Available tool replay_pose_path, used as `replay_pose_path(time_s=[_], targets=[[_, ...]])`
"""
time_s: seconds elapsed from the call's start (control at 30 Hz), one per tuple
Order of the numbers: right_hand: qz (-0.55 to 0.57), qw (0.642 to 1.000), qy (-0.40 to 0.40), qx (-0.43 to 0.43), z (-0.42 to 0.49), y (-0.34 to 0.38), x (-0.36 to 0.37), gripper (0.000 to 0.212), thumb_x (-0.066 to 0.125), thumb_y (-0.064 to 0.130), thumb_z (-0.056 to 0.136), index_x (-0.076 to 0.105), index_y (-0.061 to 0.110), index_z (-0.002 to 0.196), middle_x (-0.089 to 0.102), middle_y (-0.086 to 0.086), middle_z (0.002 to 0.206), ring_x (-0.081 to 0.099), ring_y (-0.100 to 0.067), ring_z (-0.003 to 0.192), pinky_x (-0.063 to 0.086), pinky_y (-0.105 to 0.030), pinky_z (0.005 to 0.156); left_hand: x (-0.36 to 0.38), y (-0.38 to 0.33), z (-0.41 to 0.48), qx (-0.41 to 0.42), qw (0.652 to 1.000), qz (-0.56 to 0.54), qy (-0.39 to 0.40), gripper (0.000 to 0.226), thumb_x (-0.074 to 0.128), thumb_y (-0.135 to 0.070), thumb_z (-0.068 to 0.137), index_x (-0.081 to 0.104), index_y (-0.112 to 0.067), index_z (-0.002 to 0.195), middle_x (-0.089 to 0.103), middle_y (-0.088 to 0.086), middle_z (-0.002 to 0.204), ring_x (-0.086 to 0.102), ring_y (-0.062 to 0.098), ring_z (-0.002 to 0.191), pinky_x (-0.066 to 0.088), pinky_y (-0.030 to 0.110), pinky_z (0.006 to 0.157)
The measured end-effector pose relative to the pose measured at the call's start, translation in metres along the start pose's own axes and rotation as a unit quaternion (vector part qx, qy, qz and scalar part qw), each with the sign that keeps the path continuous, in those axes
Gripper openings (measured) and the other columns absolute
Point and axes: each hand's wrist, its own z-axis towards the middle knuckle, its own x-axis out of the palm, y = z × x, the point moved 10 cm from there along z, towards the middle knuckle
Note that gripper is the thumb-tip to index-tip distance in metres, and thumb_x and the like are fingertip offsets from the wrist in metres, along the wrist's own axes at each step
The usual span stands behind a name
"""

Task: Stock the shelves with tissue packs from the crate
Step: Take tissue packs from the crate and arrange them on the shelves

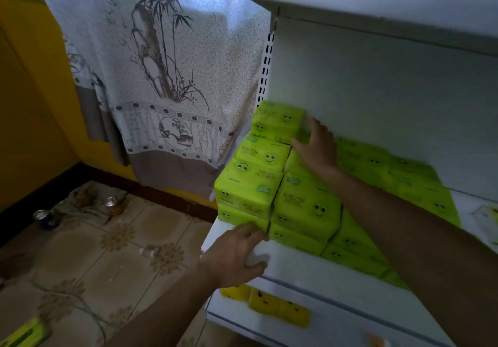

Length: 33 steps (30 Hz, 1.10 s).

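Green tissue packs (pixel 307 206) with smiley faces are stacked on the white shelf (pixel 296 263), higher at its left end. The topmost pack (pixel 277 121) sits at the back left by the slotted upright. My right hand (pixel 318 147) lies on the stack beside that pack, fingers straight and touching its side. At the shelf's front edge, my left hand (pixel 237 255) rests with its fingers against the lowest front pack (pixel 242 217). The crate is not in view.
Yellow tissue packs (pixel 269 303) sit on the shelf below. A bamboo-print curtain (pixel 167 77) hangs left of the shelving. Two cans (pixel 45 218) and a rag lie on the tiled floor. A green pack (pixel 24 333) shows at the bottom left corner.
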Motion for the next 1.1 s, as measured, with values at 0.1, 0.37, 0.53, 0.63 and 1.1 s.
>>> replay_pose_path(time_s=[0.1, 0.37, 0.53, 0.63, 1.1], targets=[[-0.003, 0.999, 0.002, -0.038, -0.033, 0.004, -0.027, 0.064, 0.062, 0.023, 0.084, 0.035, 0.011, 0.141, 0.044, -0.014, 0.139, 0.038, -0.029, 0.128, 0.032, -0.038, 0.103, -0.004, -0.022, 0.000, -0.008, 1.000, 0.002, 0.014, 0.061, 0.043, -0.053, 0.074, 0.058, -0.015, 0.119, 0.057, 0.008, 0.114, 0.059, 0.027, 0.099, 0.046, 0.028, 0.074], [0.116, 0.992, -0.034, 0.038, -0.207, -0.101, -0.153, 0.058, 0.064, 0.003, 0.080, 0.044, 0.001, 0.134, 0.049, -0.019, 0.130, 0.048, -0.036, 0.119, 0.039, -0.046, 0.101, 0.023, -0.164, -0.034, 0.005, 0.997, -0.077, -0.012, 0.034, 0.051, -0.041, 0.077, 0.049, -0.031, 0.110, 0.061, 0.000, 0.103, 0.056, 0.012, 0.089, 0.045, 0.024, 0.065], [0.122, 0.978, 0.019, 0.166, -0.346, -0.207, -0.200, 0.055, 0.059, 0.000, 0.084, 0.041, 0.007, 0.136, 0.049, -0.014, 0.130, 0.049, -0.028, 0.116, 0.039, -0.035, 0.097, 0.090, -0.253, -0.086, -0.077, 0.984, -0.161, 0.023, 0.042, 0.042, -0.047, 0.078, 0.055, -0.027, 0.112, 0.053, -0.005, 0.110, 0.059, 0.014, 0.092, 0.047, 0.024, 0.070], [0.112, 0.960, 0.038, 0.254, -0.409, -0.261, -0.212, 0.055, 0.056, 0.003, 0.088, 0.037, 0.008, 0.139, 0.045, -0.011, 0.136, 0.046, -0.024, 0.120, 0.037, -0.031, 0.100, 0.131, -0.285, -0.097, -0.081, 0.977, -0.179, 0.079, 0.031, 0.046, -0.040, 0.082, 0.053, -0.028, 0.110, 0.054, -0.003, 0.107, 0.060, 0.016, 0.087, 0.043, 0.019, 0.068], [0.103, 0.887, 0.142, 0.426, -0.599, -0.442, -0.097, 0.059, 0.058, 0.017, 0.092, 0.031, 0.011, 0.144, 0.040, -0.007, 0.143, 0.045, -0.024, 0.123, 0.038, -0.026, 0.091, 0.325, -0.312, -0.168, -0.123, 0.956, -0.204, 0.170, 0.039, 0.041, -0.048, 0.080, 0.056, -0.029, 0.111, 0.054, -0.002, 0.112, 0.054, 0.015, 0.101, 0.035, 0.015, 0.078]])
